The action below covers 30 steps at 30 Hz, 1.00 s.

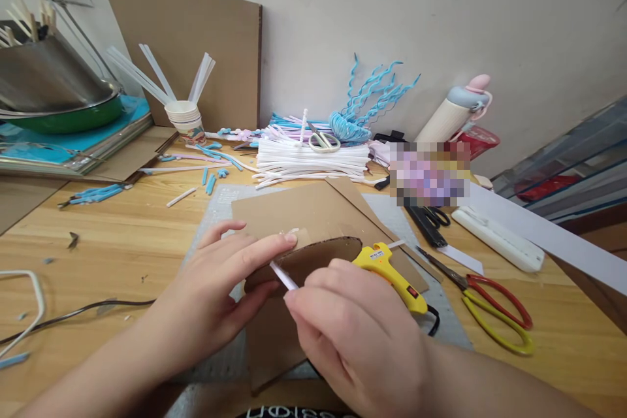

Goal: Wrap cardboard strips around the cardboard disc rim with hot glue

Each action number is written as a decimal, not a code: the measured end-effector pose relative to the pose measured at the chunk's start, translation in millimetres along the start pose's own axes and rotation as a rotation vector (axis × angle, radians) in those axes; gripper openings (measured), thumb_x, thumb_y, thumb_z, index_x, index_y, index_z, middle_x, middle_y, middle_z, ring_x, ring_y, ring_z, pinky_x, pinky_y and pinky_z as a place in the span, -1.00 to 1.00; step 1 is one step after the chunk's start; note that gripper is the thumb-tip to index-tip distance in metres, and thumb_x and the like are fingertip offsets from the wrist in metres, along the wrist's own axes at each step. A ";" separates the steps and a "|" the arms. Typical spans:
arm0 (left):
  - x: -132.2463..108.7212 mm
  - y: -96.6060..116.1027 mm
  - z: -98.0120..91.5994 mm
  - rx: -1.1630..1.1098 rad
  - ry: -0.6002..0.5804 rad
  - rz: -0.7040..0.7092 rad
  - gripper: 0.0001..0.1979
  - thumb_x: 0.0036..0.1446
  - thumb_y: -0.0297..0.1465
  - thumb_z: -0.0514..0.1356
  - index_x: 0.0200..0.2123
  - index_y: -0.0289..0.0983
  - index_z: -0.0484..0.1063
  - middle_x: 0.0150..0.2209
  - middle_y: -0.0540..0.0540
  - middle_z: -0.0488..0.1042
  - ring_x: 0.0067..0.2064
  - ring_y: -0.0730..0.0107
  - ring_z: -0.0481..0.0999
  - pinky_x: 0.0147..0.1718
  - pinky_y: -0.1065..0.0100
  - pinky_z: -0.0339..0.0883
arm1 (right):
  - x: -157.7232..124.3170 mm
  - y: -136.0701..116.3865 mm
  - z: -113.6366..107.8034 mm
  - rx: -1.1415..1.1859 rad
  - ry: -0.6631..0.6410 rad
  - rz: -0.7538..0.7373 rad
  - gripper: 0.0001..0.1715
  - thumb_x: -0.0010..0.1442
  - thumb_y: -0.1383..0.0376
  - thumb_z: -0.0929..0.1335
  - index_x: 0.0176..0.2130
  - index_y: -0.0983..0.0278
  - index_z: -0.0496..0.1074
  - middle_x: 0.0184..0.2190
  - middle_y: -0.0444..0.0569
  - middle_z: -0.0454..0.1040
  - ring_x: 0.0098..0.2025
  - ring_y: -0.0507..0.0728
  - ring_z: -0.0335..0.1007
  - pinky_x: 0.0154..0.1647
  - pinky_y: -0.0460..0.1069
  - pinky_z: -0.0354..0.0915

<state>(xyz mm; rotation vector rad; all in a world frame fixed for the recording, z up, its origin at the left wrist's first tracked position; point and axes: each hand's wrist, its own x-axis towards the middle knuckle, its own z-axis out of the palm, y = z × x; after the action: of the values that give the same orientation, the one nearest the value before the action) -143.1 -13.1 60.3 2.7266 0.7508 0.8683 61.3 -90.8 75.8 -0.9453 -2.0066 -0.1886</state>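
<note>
My left hand grips a curved-edged piece of cardboard, fingers on top and thumb underneath. Between the fingertips of my right hand is a thin whitish strip, its tip at the cardboard's edge by my left fingers. Most of the strip is hidden by my right hand, so its exact kind cannot be made out. A yellow glue gun lies just beyond my right hand, a clear glue stick poking from it. Flat cardboard sheets lie under both hands on a grey cutting mat.
Red-and-yellow-handled scissors and a white power strip lie to the right. White pipe cleaners are piled at the back, near a paper cup of glue sticks. A tumbler leans against the wall. A black cord crosses the left side.
</note>
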 end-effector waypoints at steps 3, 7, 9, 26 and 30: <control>-0.2 -0.2 -0.3 0.003 -0.010 -0.010 -0.44 0.33 -0.52 0.09 0.33 -0.04 0.15 -0.12 0.02 0.63 -0.14 0.40 0.59 0.17 0.18 0.22 | -4.8 3.9 0.7 0.004 -0.097 -0.022 -0.81 0.37 0.48 0.23 -0.09 0.41 0.41 -0.53 -0.11 0.46 -0.53 0.08 0.24 -0.54 0.03 0.12; 0.2 0.9 -1.7 0.002 -0.019 0.005 -0.42 0.28 -0.54 0.10 0.31 -0.04 0.17 -0.06 0.00 0.61 -0.13 0.38 0.59 0.16 0.16 0.22 | -3.0 1.8 -2.2 -0.066 -0.042 -0.104 -0.77 0.38 0.48 0.19 -0.16 0.37 0.42 -0.61 -0.16 0.39 -0.58 0.07 0.15 -0.56 0.03 0.09; 0.6 1.4 -2.4 0.000 -0.020 0.009 -0.43 0.27 -0.55 0.10 0.29 -0.04 0.18 -0.08 0.01 0.61 -0.14 0.38 0.60 0.15 0.16 0.23 | -0.4 1.4 -4.5 -0.062 -0.050 -0.132 -0.73 0.38 0.47 0.18 -0.19 0.38 0.45 -0.61 -0.14 0.41 -0.57 0.07 0.18 -0.57 0.03 0.10; -1.7 -2.1 -0.1 -0.012 -0.046 0.006 -0.44 0.32 -0.55 0.11 0.31 -0.03 0.15 0.02 -0.03 0.58 -0.01 0.35 0.58 0.27 0.11 0.15 | -1.0 13.5 -28.3 -0.016 0.054 0.134 -0.74 0.27 0.52 0.34 -0.08 0.24 0.40 -0.53 -0.16 0.55 -0.54 0.07 0.44 -0.54 -0.01 0.38; -3.0 -4.9 0.2 0.009 -0.026 -0.001 -0.42 0.32 -0.54 0.13 0.32 -0.01 0.14 -0.01 -0.01 0.59 -0.03 0.32 0.57 0.26 0.08 0.21 | -6.2 15.0 -28.2 -0.023 0.137 0.312 -0.73 0.20 0.50 0.40 -0.16 0.16 0.42 -0.47 -0.20 0.61 -0.50 0.06 0.57 -0.48 -0.06 0.49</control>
<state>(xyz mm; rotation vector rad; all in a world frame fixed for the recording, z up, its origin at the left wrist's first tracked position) -147.1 -10.5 57.2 2.7396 0.7520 0.8296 92.0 -96.6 84.7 -1.2123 -1.7101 -0.1004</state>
